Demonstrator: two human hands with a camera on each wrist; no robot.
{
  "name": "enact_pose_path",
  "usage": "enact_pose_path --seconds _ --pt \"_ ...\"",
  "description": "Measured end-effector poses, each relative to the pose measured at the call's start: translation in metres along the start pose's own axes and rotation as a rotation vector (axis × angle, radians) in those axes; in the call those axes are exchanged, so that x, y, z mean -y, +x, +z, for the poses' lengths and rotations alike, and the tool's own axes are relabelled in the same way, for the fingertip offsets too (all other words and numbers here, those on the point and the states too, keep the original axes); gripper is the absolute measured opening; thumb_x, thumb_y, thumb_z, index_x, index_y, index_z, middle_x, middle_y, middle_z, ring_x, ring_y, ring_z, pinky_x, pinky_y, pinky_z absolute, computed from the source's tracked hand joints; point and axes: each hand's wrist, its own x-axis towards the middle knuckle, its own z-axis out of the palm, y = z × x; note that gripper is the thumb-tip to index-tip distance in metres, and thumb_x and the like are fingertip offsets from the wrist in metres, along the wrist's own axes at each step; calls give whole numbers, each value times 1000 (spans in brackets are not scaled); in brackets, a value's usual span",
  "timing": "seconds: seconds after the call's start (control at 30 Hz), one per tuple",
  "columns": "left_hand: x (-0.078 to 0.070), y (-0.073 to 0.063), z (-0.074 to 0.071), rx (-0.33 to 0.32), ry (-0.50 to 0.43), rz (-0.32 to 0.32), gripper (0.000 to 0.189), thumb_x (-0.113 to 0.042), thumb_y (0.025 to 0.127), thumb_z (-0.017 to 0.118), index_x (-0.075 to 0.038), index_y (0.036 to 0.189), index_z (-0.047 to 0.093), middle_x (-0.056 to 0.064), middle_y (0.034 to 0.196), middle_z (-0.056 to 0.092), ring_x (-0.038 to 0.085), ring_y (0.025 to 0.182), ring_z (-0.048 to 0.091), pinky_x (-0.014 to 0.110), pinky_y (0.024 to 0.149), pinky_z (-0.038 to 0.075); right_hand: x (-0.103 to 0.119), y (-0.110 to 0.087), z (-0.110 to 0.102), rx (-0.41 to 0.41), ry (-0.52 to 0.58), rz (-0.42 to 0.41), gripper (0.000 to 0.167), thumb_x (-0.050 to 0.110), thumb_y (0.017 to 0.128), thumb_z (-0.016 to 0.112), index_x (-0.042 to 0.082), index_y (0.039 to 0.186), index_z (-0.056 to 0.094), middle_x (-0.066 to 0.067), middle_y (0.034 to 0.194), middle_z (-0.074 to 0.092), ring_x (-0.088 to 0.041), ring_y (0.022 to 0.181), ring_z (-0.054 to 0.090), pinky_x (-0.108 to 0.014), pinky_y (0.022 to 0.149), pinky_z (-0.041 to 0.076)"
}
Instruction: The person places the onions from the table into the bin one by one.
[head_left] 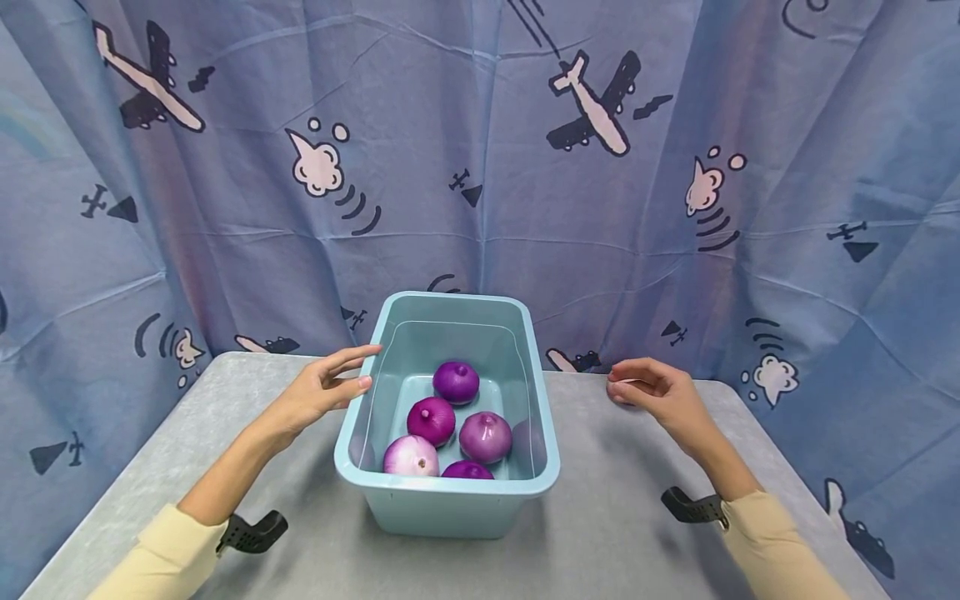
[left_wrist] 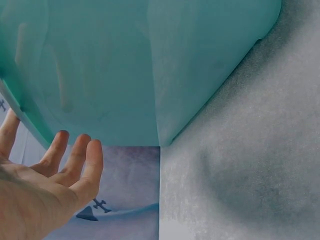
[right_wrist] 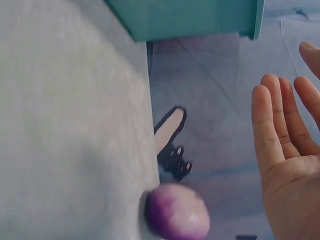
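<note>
A light blue plastic bin [head_left: 447,482] stands on the table with several purple onions in it. Among them are a dark purple onion [head_left: 456,382] at the back, a glossy onion [head_left: 486,437] at right and a paler one [head_left: 411,457] at front left. My left hand [head_left: 318,392] is at the bin's left rim, its fingers extended along the outside wall and fingertips at the edge. My right hand [head_left: 660,396] hovers over the table's right side, fingers loosely bent and holding nothing. Near it, a purple and white onion [right_wrist: 177,212] lies on the table, mostly hidden behind the fingers in the head view.
The grey table [head_left: 592,517] ends at a blue curtain [head_left: 480,167] printed with airplanes, which hangs behind and at both sides. Each wrist wears a black band; the left band [head_left: 253,533] is near the bin's front left.
</note>
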Motion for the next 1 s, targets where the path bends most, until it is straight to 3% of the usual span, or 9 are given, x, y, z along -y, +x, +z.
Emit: enact_pose_path --seconds 0.17,0.5,0.7,1.0 --pt "0 0 0 -4 -1 1 55 -27 100 67 -17 152 50 22 153 40 36 127 54 57 97 46 -15 -8 -12 -22 -56 18 35 10 100 68 -11 127 59 -23 119 65 -18 100 69 -27 83 55" --pt "2 0 1 -3 -4 -7 55 -28 100 67 -18 152 50 22 153 39 36 128 53 56 98 45 -37 -19 -28 -89 -67 51 38 9 99 68 -13 128 57 -22 116 65 -21 95 71 -28 79 56" --pt "2 0 1 -7 -4 -11 55 -28 100 67 -19 152 50 21 152 41 35 126 54 55 97 45 -48 -23 -40 -113 -92 67 40 8 99 69 -14 128 55 -15 116 67 -12 93 71 -27 79 56" --pt "2 0 2 1 -10 -3 55 -28 100 67 -19 151 50 21 151 42 33 124 56 55 98 45 -68 -24 -52 -214 -153 141 45 16 99 70 -11 131 55 -12 116 63 -10 96 68 -29 80 56"
